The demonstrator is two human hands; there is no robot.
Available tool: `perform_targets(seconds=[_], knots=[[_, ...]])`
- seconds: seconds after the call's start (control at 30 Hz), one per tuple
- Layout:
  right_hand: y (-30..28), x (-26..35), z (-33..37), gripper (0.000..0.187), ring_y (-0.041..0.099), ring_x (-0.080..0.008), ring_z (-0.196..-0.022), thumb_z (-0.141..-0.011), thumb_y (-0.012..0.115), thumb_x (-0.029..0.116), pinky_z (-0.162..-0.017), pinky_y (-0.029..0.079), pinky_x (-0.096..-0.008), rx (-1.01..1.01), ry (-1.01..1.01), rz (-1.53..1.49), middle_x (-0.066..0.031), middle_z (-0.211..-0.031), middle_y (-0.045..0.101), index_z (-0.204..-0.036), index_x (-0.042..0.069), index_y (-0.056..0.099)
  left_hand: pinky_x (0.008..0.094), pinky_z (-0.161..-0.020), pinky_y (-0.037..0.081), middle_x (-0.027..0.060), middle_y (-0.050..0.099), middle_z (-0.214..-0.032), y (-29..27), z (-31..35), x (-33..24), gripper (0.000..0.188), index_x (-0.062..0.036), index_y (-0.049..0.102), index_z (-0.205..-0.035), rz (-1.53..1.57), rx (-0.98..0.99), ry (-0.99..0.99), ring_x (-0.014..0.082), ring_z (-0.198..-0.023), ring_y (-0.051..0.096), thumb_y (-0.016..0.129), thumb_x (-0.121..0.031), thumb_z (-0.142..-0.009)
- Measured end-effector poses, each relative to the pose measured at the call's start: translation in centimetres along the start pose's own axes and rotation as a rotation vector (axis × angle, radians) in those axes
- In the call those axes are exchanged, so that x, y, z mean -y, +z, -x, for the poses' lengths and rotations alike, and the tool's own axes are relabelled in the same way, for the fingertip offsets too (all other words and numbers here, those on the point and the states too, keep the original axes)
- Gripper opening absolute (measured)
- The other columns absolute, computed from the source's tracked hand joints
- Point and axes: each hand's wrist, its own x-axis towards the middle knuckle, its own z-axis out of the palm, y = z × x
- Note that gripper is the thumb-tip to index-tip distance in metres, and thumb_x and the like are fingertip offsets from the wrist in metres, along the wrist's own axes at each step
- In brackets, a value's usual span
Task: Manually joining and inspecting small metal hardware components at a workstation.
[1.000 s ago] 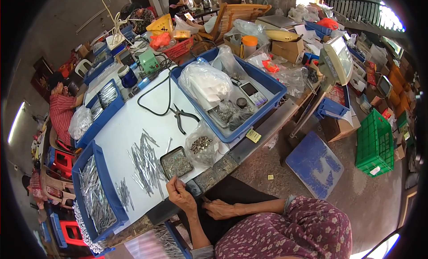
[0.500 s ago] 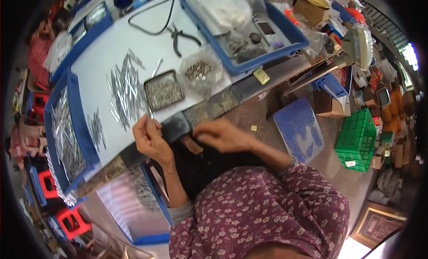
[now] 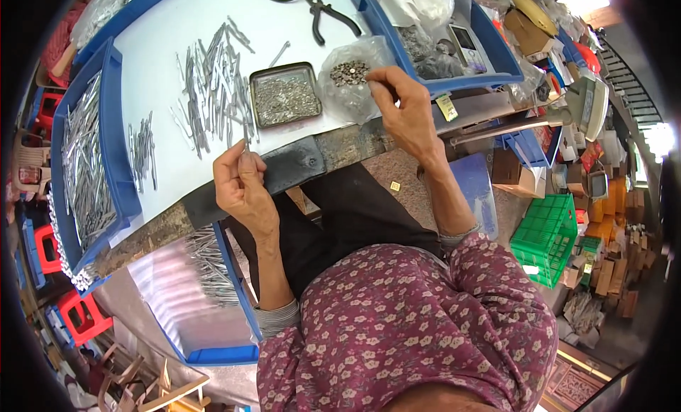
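My left hand is pinched at the table's near edge, around the end of a thin metal strip that mostly hides between the fingers. Over the right side of a clear plastic bag hovers my right hand, thumb and forefinger curled together. Whether anything is between those fingertips is too small to tell. Small brown metal rivets lie in the bag. Left of it, a dark-rimmed tin holds many tiny metal parts. A pile of slim silver metal strips is spread beyond my left hand.
Pliers lie at the back. Blue trays flank the work surface: the left tray holds metal strips, the right tray holds bags and a phone. A black pad covers the near edge. Below stands another blue tray.
My right hand has moved from beside the black pad, up and right to the bag of rivets. My left hand stays pinched near the edge. The view has shifted.
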Motion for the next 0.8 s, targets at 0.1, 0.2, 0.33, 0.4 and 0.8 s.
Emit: perform_targets(seconds=[0.1,0.2,0.33,0.4,0.8], knots=[[1.1,1.3,0.0,0.012,0.046,-0.0067,-0.062,-0.08,0.053,0.003,-0.055,0.038,-0.0208,0.073,-0.03,-0.046,-0.0024,-0.071,0.055,-0.091,-0.001,0.058,0.0162,-0.043,0.021,0.0033,0.05,-0.064,-0.2,-0.1,-0.3,0.015,-0.0003,0.052,-0.099,0.107,-0.018,-0.057,0.0018,-0.048,0.032,0.05,-0.007,-0.086],[3.6,2.5,0.3,0.01,0.054,-0.0159,-0.066,-0.078,0.054,0.001,-0.059,0.042,-0.0256,0.173,-0.209,-0.061,-0.0094,-0.074,0.056,-0.087,-0.002,0.057,0.0165,-0.042,0.02,0.0042,0.051,-0.063,-0.8,-0.6,-0.3,0.015,-0.0004,0.052,-0.099,0.194,-0.007,-0.107,0.0023,-0.046,0.032,0.052,-0.008,-0.085],[6.6,1.9,-0.4,0.01,0.054,-0.0319,-0.069,-0.074,0.055,0.0,-0.059,0.043,-0.0363,0.224,-0.306,0.168,-0.0151,-0.076,0.054,-0.085,0.0,0.055,0.0165,-0.041,0.02,0.0037,0.052,-0.063,-0.8,-0.8,0.0,0.015,-0.0006,0.051,-0.097,0.234,0.02,-0.141,0.0021,-0.046,0.031,0.053,-0.008,-0.085],[7.4,1.3,-0.8,0.012,0.052,-0.0341,-0.07,-0.073,0.056,0.001,-0.06,0.041,-0.0407,0.241,-0.319,0.275,-0.0145,-0.077,0.051,-0.085,0.001,0.054,0.0168,-0.041,0.02,0.0042,0.052,-0.063,-0.9,-1.0,-0.1,0.015,-0.0002,0.051,-0.098,0.252,0.019,-0.169,0.0022,-0.045,0.031,0.052,-0.008,-0.085],[9.3,0.9,-1.2,0.007,0.055,-0.0348,-0.066,-0.076,0.053,0.007,-0.056,0.042,-0.0421,0.296,-0.325,0.501,-0.014,-0.077,0.054,-0.081,0.004,0.051,0.0171,-0.039,0.02,0.0052,0.052,-0.063,-1.6,-1.5,-0.8,0.016,0.0022,0.047,-0.099,0.349,0.031,-0.251,0.002,-0.044,0.031,0.05,-0.005,-0.085]])
